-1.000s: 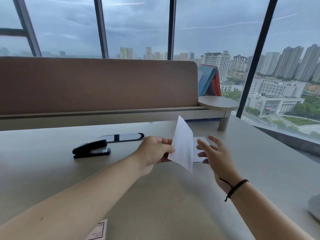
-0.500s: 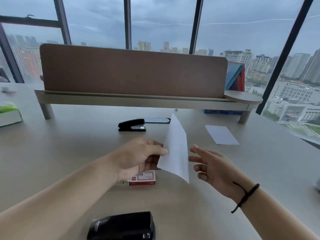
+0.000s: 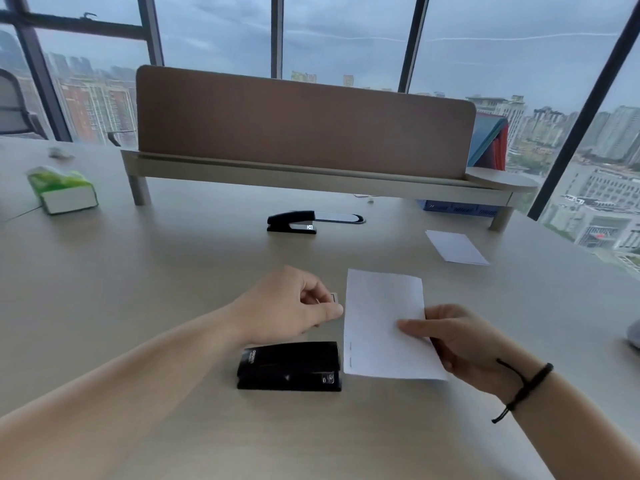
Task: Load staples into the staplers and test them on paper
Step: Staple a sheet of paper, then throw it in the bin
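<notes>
My right hand [image 3: 453, 337] holds a white folded sheet of paper [image 3: 381, 317] by its right edge, just above the desk; two staples show along its lower left edge. My left hand [image 3: 291, 303] hovers beside the sheet's left edge, fingers curled, thumb nearly touching it, and it hides most of a small staple box [image 3: 333, 298]. A broad black stapler [image 3: 289, 366] lies flat just below my left hand. A second, slimmer black stapler [image 3: 292, 221] sits farther back in the middle of the desk.
Another white paper [image 3: 455, 247] lies at the back right. A dark phone [image 3: 341, 218] rests behind the slim stapler. A green tissue pack [image 3: 64, 188] is at far left. A brown divider on a raised shelf [image 3: 304, 174] crosses the back of the desk.
The view has tilted down and left. The sheet has passed from my left hand to my right and turned flat, facing me. My left hand has let go of it.
</notes>
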### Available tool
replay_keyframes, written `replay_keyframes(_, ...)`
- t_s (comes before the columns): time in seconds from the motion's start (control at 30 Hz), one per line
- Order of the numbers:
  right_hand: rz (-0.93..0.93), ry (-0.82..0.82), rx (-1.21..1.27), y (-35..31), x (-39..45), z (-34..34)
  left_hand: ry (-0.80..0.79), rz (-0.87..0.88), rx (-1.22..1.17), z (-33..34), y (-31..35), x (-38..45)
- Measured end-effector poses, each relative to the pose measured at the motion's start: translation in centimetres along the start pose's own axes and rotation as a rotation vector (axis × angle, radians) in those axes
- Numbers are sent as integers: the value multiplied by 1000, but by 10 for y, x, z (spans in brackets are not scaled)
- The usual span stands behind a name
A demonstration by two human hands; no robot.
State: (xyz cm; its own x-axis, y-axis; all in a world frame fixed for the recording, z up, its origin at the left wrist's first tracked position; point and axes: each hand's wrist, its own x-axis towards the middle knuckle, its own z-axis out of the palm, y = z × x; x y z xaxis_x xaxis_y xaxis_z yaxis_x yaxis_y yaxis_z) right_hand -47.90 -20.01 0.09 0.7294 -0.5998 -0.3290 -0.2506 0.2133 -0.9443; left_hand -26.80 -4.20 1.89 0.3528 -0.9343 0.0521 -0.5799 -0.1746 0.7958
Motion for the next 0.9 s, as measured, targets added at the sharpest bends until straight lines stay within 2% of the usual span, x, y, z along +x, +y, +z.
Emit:
replay_keyframes(0.2, 47, 7, -179, 14, -14, 2, 99, 62, 281, 15, 1, 2)
replay_keyframes(0.4, 25, -12, -168, 12, -16, 26, 27, 54, 420, 30, 13, 8)
replay_keyframes(0.53, 28, -1, -193, 9, -15, 32, -26, 39, 419, 36, 7, 9)
replay_keyframes(0.9, 82, 21, -205, 5, -15, 34, -8, 45, 423, 44, -4, 11)
